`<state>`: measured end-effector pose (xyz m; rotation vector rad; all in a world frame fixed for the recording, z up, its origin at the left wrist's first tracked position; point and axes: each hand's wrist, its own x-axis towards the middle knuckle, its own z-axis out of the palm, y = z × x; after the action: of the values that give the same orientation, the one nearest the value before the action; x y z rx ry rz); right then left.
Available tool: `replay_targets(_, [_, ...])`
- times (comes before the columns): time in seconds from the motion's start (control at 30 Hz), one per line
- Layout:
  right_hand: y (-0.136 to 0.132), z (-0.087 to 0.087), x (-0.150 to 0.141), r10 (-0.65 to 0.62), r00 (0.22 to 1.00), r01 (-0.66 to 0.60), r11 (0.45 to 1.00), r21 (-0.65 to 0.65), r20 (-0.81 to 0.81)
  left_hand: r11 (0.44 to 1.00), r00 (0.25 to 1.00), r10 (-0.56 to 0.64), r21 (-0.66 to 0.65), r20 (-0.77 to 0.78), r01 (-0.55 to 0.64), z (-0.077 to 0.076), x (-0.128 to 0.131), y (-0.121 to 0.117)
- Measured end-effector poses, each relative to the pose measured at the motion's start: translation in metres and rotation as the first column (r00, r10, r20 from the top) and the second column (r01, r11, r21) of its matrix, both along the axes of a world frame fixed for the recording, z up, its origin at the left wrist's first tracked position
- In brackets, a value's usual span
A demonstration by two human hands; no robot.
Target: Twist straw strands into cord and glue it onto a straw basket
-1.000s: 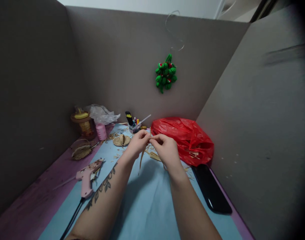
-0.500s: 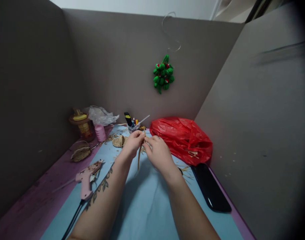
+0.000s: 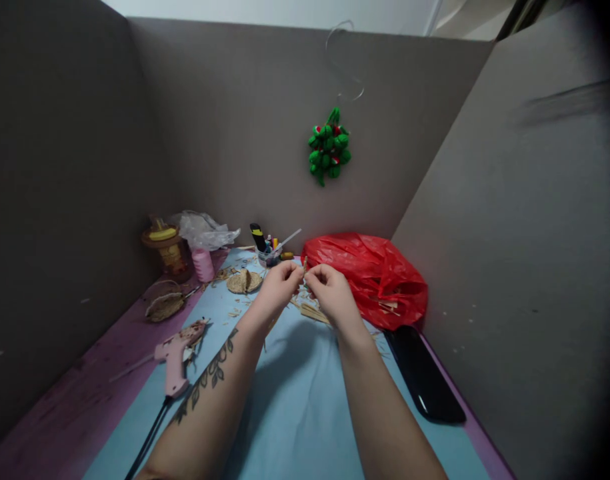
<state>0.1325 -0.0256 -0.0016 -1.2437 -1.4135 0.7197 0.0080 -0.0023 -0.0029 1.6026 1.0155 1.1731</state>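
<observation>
My left hand (image 3: 281, 285) and my right hand (image 3: 331, 288) meet over the blue cloth, both pinched closed. Between their fingertips stands the tip of a thin tan straw strip (image 3: 305, 265). Which fingers press it hardest is too small to tell. Below my left wrist hangs a tan end that may be part of the same strip. A bundle of flat straw strips (image 3: 313, 313) lies on the cloth under my right hand. Left of my hands rests a round woven straw piece (image 3: 236, 283) with an upright ridge across it.
A pink glue gun (image 3: 173, 363) with a black cord lies to the left. At the back stand a pink bottle (image 3: 203, 265) and a cup of tools (image 3: 267, 256). A red plastic bag (image 3: 367, 270) and a long black glossy object (image 3: 425, 380) are on the right.
Both hands have shifted slightly right, and the fingertips have drawn a little apart. The strip that hung between them no longer shows there; the straw bundle and the round woven piece are more visible.
</observation>
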Motion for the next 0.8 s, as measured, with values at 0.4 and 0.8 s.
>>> replay_targets(0.4, [0.001, 0.000, 0.005, 0.035, 0.999, -0.035, 0.999, 0.031, 0.030, 0.989, 0.989, -0.130, -0.058, 0.069, 0.134, 0.008, -0.013, -0.002])
replay_targets(0.8, [-0.002, -0.003, -0.005, -0.252, 0.967, 0.246, 0.963, 0.111, 0.047, 0.952, 0.951, 0.215, 0.265, -0.221, -0.154, 0.014, 0.004, -0.020])
